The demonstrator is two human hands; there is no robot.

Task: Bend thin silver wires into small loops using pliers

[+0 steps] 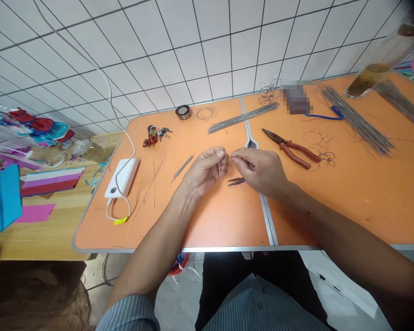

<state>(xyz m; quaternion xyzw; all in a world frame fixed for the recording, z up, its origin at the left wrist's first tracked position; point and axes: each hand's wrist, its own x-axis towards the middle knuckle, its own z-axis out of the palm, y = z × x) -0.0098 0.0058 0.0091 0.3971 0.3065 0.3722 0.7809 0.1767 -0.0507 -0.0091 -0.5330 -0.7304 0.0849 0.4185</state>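
Observation:
Above the middle of the orange table (224, 225), my left hand (207, 170) pinches a thin wire (220, 171) bent into a curve. Close on its right, my right hand (262, 170) has thumb and forefinger pressed together on the same wire near its end. Partly under my right hand lies a small pair of needle-nose pliers (236, 181); its handles are hidden. Larger red-handled pliers (291, 149) rest farther right. A few short straight wires (182, 168) lie just left of my left hand.
Bundles of straight wire (243, 118) lie toward the back, beside a roll of tape (183, 112) and keys (157, 134). A white power bank (122, 178) with a cable sits at left. Bent wire loops (317, 138) lie at right, and a glass bottle (365, 80) stands behind.

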